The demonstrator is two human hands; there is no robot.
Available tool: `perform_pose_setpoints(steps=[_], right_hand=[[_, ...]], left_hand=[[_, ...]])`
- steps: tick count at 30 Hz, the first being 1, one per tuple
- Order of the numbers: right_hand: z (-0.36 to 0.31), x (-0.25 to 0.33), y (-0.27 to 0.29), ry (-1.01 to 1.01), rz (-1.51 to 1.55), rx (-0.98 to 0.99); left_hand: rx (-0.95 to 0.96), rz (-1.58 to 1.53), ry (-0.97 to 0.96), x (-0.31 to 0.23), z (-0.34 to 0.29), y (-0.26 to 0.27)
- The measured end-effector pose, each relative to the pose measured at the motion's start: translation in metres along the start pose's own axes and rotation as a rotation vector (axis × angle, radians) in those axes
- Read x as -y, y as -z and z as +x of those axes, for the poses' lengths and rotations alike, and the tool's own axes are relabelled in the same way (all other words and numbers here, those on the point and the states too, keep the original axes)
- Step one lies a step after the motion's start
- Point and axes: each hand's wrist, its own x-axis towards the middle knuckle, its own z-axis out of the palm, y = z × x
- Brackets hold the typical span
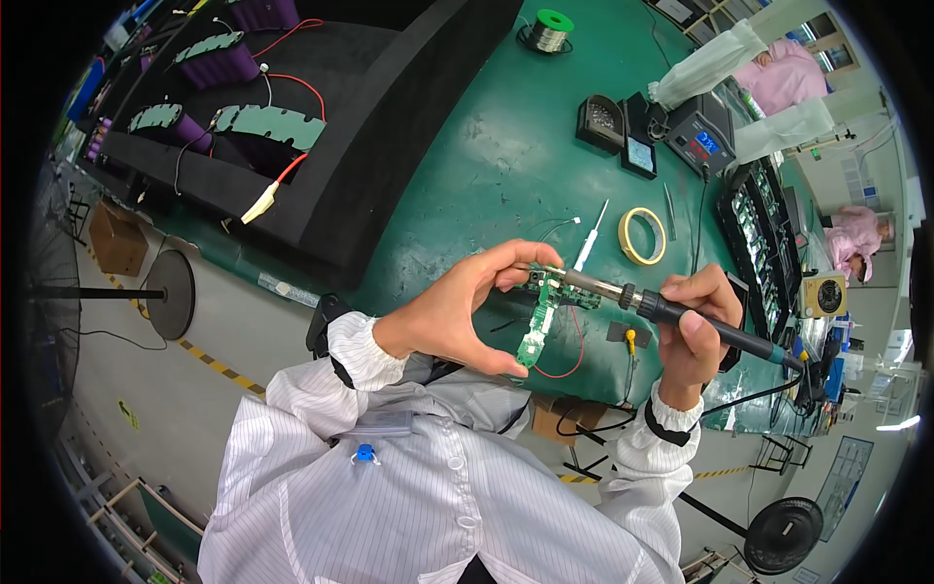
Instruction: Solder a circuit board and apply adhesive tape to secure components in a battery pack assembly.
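Observation:
My left hand [462, 307] grips a green circuit board [538, 331] by its ends, thumb below and fingers above. A red wire loops down beside the board. In my right hand [696, 326] is a soldering iron [671, 312], held like a pen with its cable trailing right. The iron's metal barrel points left and reaches over the upper part of the board; whether its tip touches is too small to tell. Just beyond the board, a white-handled screwdriver [589, 245] lies on the green mat [457, 195]. A roll of yellow tape [642, 236] lies to its right.
At left, a black foam tray [379, 127] holds purple battery packs [263, 131] with red wires. A solder spool [551, 32], a tip-cleaner holder [601, 125] and a soldering station [700, 136] stand farther back. A black case of boards [757, 234] stands right. People in pink work beyond.

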Motion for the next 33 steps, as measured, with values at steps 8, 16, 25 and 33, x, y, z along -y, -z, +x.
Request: perform_pose_setpoints(steps=[8,16,25,33], right_hand=[[0.0,0.0,0.0,0.006,-0.002,0.005],[0.001,-0.001,0.006,0.186,0.244,-0.196],[-0.001,0.011,0.003,-0.015,0.689,-0.319],[-0.006,0.006,0.006,0.033,0.559,-0.312]], left_hand=[[0.001,-0.004,-0.009,0.001,-0.001,0.001],[-0.013,0.014,0.022,-0.004,0.001,-0.003],[-0.064,0.11,-0.022,-0.009,0.005,-0.007],[-0.098,0.119,-0.139,-0.004,0.008,-0.003]])
